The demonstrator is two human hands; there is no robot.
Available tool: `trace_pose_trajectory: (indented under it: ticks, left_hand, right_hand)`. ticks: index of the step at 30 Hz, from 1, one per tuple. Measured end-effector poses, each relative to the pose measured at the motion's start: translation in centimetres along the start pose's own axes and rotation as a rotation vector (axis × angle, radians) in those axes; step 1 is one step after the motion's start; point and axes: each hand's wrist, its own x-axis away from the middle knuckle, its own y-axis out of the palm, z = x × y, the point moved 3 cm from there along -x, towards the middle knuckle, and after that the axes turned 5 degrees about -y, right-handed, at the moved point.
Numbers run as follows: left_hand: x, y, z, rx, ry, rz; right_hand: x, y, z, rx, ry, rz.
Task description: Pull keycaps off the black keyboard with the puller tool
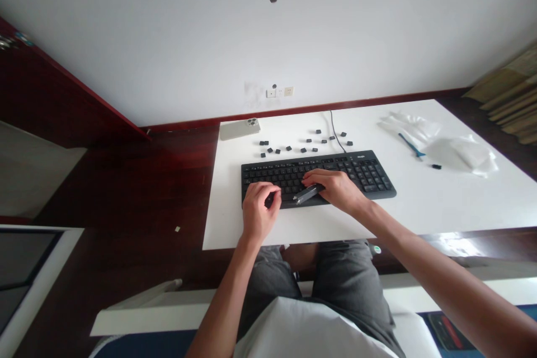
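Observation:
A black keyboard (289,170) lies on the white table. My left hand (258,207) is over its lower left part, thumb and index finger curled together in a pinch. Whatever is between those fingertips is too small or too hidden to name. My right hand (335,187) rests over the middle of the keyboard. Its fingers are wrapped round a dark grey bar-shaped tool (309,193) with a shiny metal end, which points left toward my other hand. Behind the keyboard, several loose black keycaps (288,148) are scattered.
A phone (240,130) lies at the table's back left corner. To the right are a blue brush (411,145), a small black piece (437,166) and clear plastic bags (470,154). The keyboard's cable (335,131) runs off the back edge toward the wall.

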Motion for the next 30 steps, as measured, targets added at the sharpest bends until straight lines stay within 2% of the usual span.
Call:
trace_pose_trajectory:
  ticks: [9, 14, 20, 23, 27, 30]
  left_hand:
    - [-0.1, -0.1, 0.2, -0.018, 0.008, -0.009]
    - [-0.1, -0.1, 0.3, -0.024, 0.017, -0.001]
    - [-0.1, 0.1, 0.1, -0.043, 0.030, 0.008]
    - [0.0, 0.2, 0.0, -0.049, 0.050, 0.010]
    - [0.0, 0.1, 0.2, -0.074, 0.082, -0.003]
    - [0.1, 0.2, 0.6, -0.118, 0.117, -0.010]
  right_hand:
    - [-0.2, 0.4, -2.3, 0.362, -0.015, -0.215]
    - [0.0, 0.6, -2.9, 0.406, -0.048, -0.261]
    - [-0.1, 0.3, -2.5, 0.350, 0.045, -0.265]
    - [0.0, -0.5, -1.5, 0.150, 0.125, -0.102]
    - [0.8, -2.7, 1.4, -0.106, 0.411, 0.381]
    - [1.6, -3.8, 3.8, -0.224, 0.584, 0.644]
